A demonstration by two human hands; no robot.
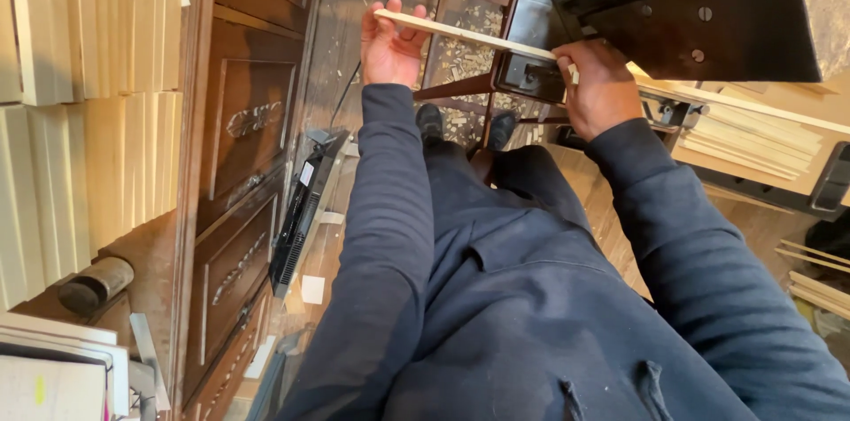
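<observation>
A thin pale wooden strip (469, 36) runs between my two hands, tilted slightly down to the right. My left hand (388, 47) grips its left end, with the fingers curled over the top edge. My right hand (600, 84) grips its right end, close to the black machine (699, 5) on a dark metal stand (460, 84). Both arms wear dark blue sleeves. My shoes show on the floor below the strip, among wood shavings.
Stacks of pale wooden boards (88, 76) lie on a dark wooden dresser (248, 173) at left. More thin strips (753, 133) are piled on a bench at right. A black flat device (301, 217) leans against the dresser. A cable crosses the floor.
</observation>
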